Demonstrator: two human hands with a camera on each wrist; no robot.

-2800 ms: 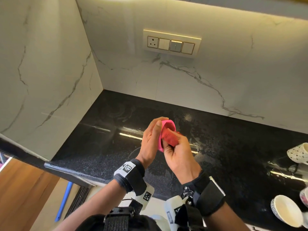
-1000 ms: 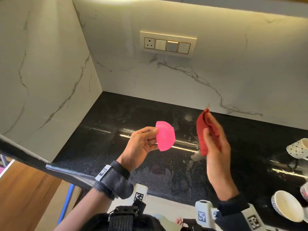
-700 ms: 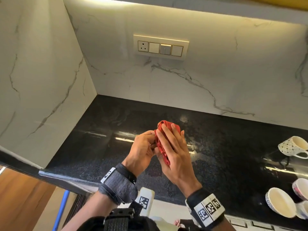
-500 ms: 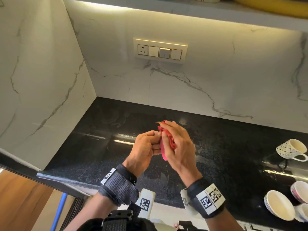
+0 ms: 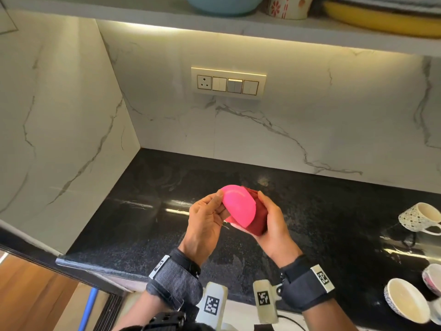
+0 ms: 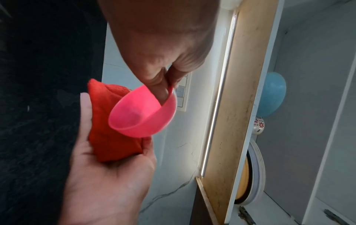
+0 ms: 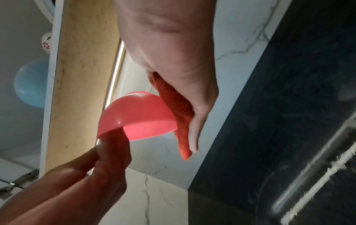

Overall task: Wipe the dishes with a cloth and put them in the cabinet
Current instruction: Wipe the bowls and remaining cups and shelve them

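A small pink plastic bowl (image 5: 238,206) is held above the black counter (image 5: 143,223). My left hand (image 5: 220,204) pinches its rim, thumb outside and a finger inside, as the left wrist view shows on the bowl (image 6: 142,112). Its rounded outside faces me. A folded red cloth (image 5: 259,218) lies in my right hand (image 5: 265,211), cupped by the palm and fingers, right behind the bowl and touching it. The right wrist view shows the cloth (image 7: 177,109) held along the fingers beside the bowl (image 7: 134,115).
A patterned mug (image 5: 418,217), a white bowl (image 5: 403,299) and another cup (image 5: 433,279) sit at the counter's right edge. The open shelf (image 5: 167,17) overhead carries a blue bowl (image 5: 224,4), a flowered cup (image 5: 288,7) and a yellow plate (image 5: 381,17). A switch panel (image 5: 228,83) is on the back wall.
The right hand's fingers were pressing the cloth over the bowl; now the bowl's outside is uncovered and the cloth sits behind it in the palm. The head view has tilted up to the shelf.
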